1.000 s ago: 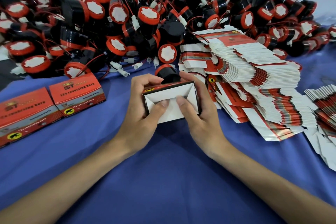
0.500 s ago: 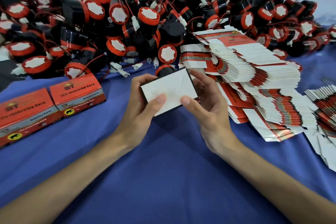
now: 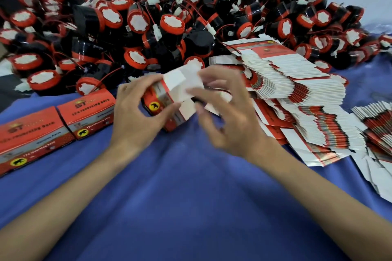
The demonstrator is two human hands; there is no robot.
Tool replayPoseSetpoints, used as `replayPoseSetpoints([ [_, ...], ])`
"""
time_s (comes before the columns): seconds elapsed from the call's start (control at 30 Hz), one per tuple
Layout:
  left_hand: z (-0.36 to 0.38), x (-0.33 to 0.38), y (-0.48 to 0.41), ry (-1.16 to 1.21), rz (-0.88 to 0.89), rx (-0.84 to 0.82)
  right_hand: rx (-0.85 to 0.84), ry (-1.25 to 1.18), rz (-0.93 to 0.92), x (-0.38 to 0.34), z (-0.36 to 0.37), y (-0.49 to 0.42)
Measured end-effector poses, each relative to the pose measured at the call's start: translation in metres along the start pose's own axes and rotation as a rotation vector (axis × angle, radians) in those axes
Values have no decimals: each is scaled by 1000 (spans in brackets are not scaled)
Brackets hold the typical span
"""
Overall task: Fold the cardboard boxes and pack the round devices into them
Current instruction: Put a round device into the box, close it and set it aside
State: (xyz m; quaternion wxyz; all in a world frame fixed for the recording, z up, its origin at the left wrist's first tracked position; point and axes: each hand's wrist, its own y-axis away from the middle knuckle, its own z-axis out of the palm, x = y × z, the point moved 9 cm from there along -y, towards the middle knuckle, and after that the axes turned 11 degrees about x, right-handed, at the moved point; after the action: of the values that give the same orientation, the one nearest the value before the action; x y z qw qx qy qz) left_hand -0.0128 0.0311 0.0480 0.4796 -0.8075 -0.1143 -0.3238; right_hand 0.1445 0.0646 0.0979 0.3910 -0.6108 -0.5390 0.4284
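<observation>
So, done already: two closed boxes (image 3: 63,125) sit side by side at the left of the frame on the blue cloth (image 3: 191,197); they look packed, but I cannot see inside them
Being done now: one small box (image 3: 167,101) is up in the hands near the middle of the frame, and its white flaps (image 3: 182,82) stick up, so it is not closed yet
Inside the small box: I cannot tell if a round thing is in there
Left to do: a lot, I think; a big pile of round devices (image 3: 169,25) fills the top of the frame, and a tall stack of flat boxes (image 3: 297,95) leans at the right, with more at the far right edge
Left hand (image 3: 135,116): it holds the small box, fingers curled over the top side and thumb pressed on the near side, next to the yellow sticker
Right hand (image 3: 229,112): it is blurry; its bent fingers are at the white flaps, but I cannot tell if they pinch a flap or just touch it
Where the small box is: between the two hands, tipped over, mostly in the left one, just in front of the pile and above the cloth
</observation>
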Motion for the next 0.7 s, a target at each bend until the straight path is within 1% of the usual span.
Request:
replayPoseSetpoints([
  [0.03, -1, -7, -2, 26, -57, 3, 63, 25, 112, 19, -6, 0],
  [0.07, -2, -13, -2, 77, -113, 13, 88, 37, 258, 41, -7, 2],
  [0.1, -2, -16, -3, 134, -161, 38, 64, 38, 419, 63, -3, 9],
  [0.13, -4, -19, -2, 188, -203, 75, -12, 31, 568, 82, 7, 19],
  [0.17, -5, -21, -2, 249, -242, 113, -121, 40, 676, 96, 19, 30],
  [0.2, -5, -25, -1, 324, -293, 141, -234, 69, 725, 105, 30, 40],
  [0.27, 1, -36, 3, 492, -432, 150, -443, 132, 729, 116, 50, 50],
  [0.3, 4, -41, 5, 541, -480, 134, -521, 157, 717, 120, 57, 51],
  [0.37, 12, -47, 7, 553, -534, 79, -624, 187, 672, 126, 71, 45],
  [0.43, 19, -52, 7, 590, -582, 21, -665, 223, 621, 126, 81, 38],
  [0.5, 22, -57, 7, 657, -621, -4, -612, 283, 601, 124, 80, 32],
  [0.57, 22, -60, 8, 678, -624, 2, -487, 296, 605, 118, 69, 28],
  [0.7, 22, -62, 9, 562, -577, 3, -190, 357, 573, 97, 23, 23],
])
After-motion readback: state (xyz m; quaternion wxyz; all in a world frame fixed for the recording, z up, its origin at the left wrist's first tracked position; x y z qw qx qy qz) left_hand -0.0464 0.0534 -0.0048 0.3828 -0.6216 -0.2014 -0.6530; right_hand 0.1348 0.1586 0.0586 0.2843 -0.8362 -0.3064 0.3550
